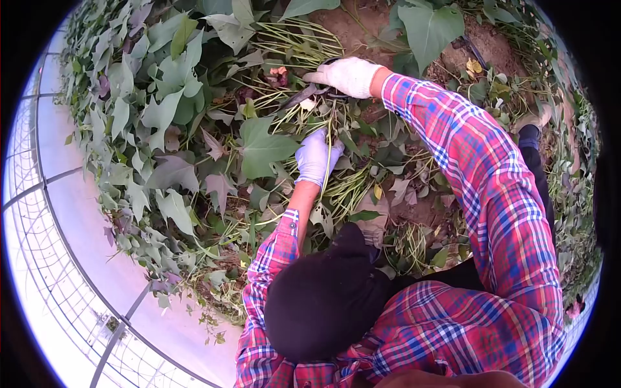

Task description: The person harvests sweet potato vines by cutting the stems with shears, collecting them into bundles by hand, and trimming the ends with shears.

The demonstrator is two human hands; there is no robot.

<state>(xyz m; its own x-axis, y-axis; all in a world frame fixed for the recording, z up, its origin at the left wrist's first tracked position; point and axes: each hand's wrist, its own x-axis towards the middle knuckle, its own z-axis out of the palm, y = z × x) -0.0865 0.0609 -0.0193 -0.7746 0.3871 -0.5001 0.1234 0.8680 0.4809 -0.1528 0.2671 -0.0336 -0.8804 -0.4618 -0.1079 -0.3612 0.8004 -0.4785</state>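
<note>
Head view: left hand (317, 157), lavender glove, fingers curled snugly around vine stems (332, 123). Right hand (346, 76), white glove, fingers wrapped on dark shears (299, 97), full grip hidden; blade among foliage, just beyond left hand. Advice: keep stems taut, left fingertips clear of blade.

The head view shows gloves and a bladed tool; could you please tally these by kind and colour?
White glove on the right hand: 1
Pale lavender glove on the left hand: 1
Dark bladed tool at the right hand: 1
Total: 3
</note>
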